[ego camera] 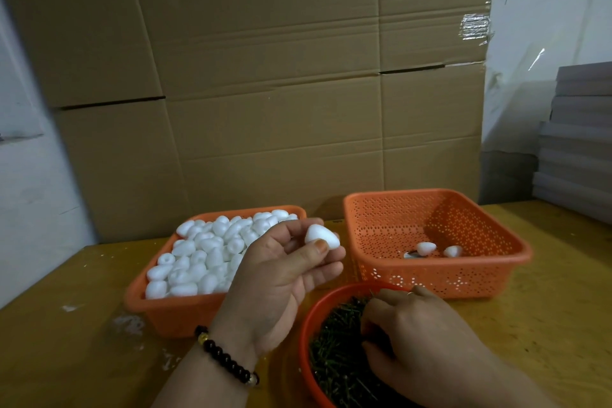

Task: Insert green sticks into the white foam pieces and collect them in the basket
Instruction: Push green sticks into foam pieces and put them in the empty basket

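My left hand (281, 275) is raised palm-up and pinches one white foam piece (320, 235) between thumb and fingers. Behind it, an orange basket (172, 308) is heaped with several white foam pieces (205, 255). My right hand (417, 338) reaches down into a red round bowl (306, 325) full of green sticks (337, 351), its fingers curled among them; whether it holds a stick is hidden. A second orange basket (490, 265) at the right holds two foam pieces (425, 247).
Everything sits on a yellow wooden table (66, 341) with white crumbs on it. Stacked cardboard boxes (265, 76) form a wall behind the baskets. A pile of grey boards (576, 143) stands at the far right.
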The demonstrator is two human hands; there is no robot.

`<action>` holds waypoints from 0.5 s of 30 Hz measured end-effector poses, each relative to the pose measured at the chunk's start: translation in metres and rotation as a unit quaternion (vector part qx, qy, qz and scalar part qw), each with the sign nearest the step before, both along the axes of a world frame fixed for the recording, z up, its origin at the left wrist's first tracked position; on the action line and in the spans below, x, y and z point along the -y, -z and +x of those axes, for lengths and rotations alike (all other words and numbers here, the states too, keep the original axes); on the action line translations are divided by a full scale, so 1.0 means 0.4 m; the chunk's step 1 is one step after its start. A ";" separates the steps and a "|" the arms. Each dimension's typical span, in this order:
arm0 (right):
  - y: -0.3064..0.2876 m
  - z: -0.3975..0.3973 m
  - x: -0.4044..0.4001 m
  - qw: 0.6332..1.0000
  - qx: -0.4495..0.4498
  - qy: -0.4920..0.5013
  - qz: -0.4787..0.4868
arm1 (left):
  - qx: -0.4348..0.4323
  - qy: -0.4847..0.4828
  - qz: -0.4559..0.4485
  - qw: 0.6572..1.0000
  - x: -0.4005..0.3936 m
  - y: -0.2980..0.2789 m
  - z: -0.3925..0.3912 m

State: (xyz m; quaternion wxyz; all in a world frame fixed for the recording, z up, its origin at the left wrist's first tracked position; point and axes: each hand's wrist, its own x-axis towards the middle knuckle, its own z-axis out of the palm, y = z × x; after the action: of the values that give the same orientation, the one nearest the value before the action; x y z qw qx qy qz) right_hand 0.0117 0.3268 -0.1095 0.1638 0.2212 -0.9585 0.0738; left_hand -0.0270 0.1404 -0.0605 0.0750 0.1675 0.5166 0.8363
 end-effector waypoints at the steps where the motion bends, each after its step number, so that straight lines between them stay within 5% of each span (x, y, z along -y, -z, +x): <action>1: -0.001 0.001 -0.001 1.000 0.004 0.000 -0.005 | 0.012 0.017 0.019 1.000 -0.001 -0.002 0.002; 7: -0.008 0.003 0.009 0.993 0.080 -0.082 -0.017 | 0.074 0.079 0.071 0.992 -0.010 -0.011 0.015; 15: 0.002 -0.003 0.009 0.992 0.066 -0.105 0.009 | 0.156 0.104 0.119 0.975 -0.023 -0.011 0.021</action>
State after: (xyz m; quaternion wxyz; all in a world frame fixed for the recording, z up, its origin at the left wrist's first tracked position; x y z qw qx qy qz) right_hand 0.0106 0.3233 -0.1101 0.0900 0.3165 -0.9394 0.0967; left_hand -0.0185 0.1497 -0.0562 0.2205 0.0959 0.3749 0.8953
